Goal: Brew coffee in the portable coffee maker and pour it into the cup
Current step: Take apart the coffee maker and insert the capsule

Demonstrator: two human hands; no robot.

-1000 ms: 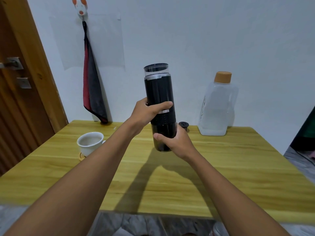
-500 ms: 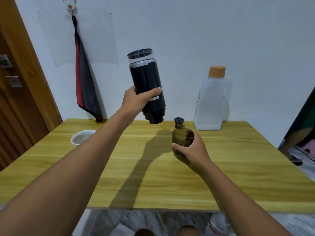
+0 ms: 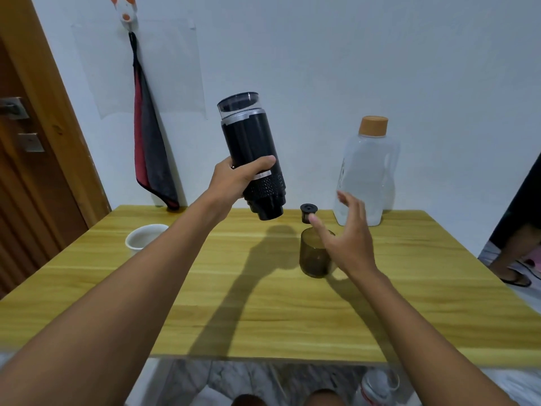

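Note:
My left hand (image 3: pixel 234 180) grips the black coffee maker body (image 3: pixel 251 153) around its lower half and holds it tilted in the air above the wooden table (image 3: pixel 263 303). Its smoky transparent bottom cup (image 3: pixel 313 256) stands detached on the table, just below my right hand (image 3: pixel 348 238), which hovers over it with fingers spread and holds nothing. A small black filter basket (image 3: pixel 308 211) stands on the table right behind the smoky cup. At the table's left side sits a white cup (image 3: pixel 145 238).
A clear plastic water jug (image 3: pixel 366 174) with a tan cap stands at the table's back right by the wall. A red and grey cloth (image 3: pixel 149 148) hangs from a wall hook at the back left. A person's legs (image 3: pixel 509 259) show at the right edge.
The coffee maker body came off its smoky bottom cup and rose up and left, tilted. My right hand set the bottom cup on the table and has now let go of it.

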